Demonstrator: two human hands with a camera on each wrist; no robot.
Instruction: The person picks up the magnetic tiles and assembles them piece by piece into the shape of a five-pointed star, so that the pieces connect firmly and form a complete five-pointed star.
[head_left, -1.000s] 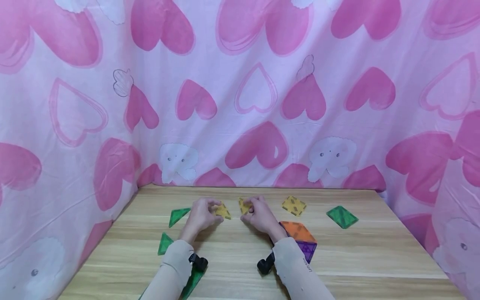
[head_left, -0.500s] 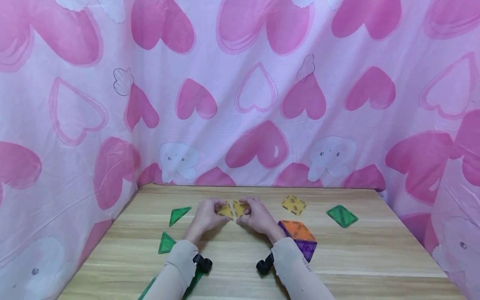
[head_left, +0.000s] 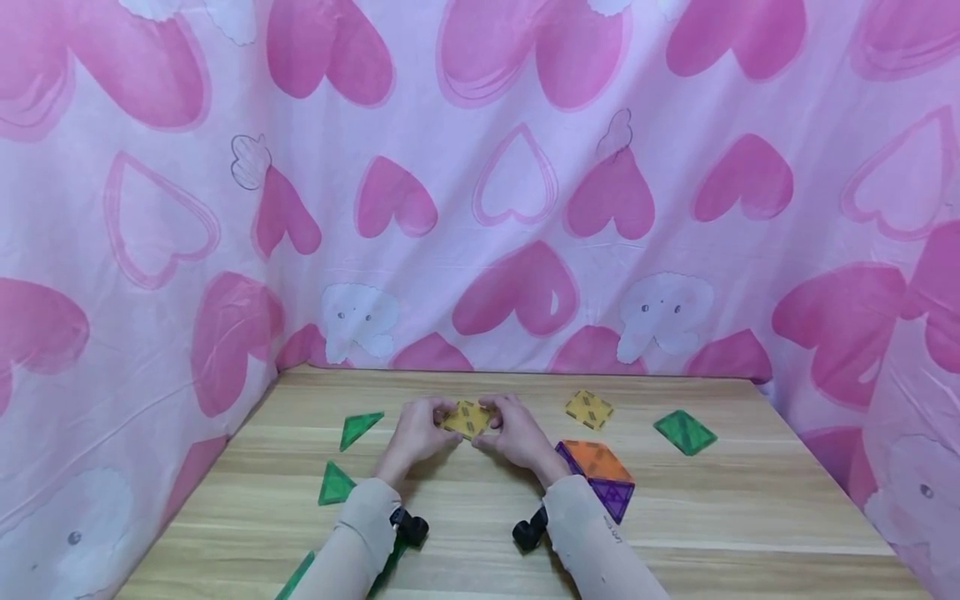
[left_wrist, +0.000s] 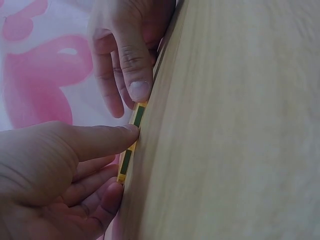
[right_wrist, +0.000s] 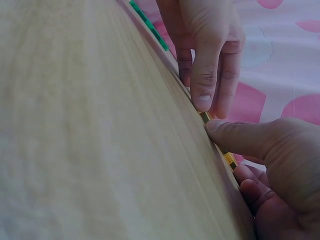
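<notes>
Two yellow triangular magnetic tiles lie edge to edge at the middle of the table and make one diamond shape. My left hand [head_left: 412, 432] holds the left yellow tile [head_left: 455, 418] by its outer side, between thumb and fingers. From the other side my right hand [head_left: 517, 432] pinches the right yellow tile [head_left: 477, 418]. In the left wrist view, the thumb of my left hand [left_wrist: 55, 170] lies on the edge of a yellow tile [left_wrist: 126, 162]. The right wrist view has my right hand [right_wrist: 287, 170] at the yellow edge, partly hiding it.
Another yellow diamond [head_left: 588, 409] and a green diamond [head_left: 685, 432] lie to the right. An orange and purple tile shape [head_left: 600, 463] sits beside my right forearm. Green triangles [head_left: 360, 429] lie at left, and more green pieces [head_left: 296, 577] are partly under my left forearm.
My hands have come together, bringing the two yellow triangular tiles from apart, through a narrow gap, to touching. The other tiles have stayed in place.
</notes>
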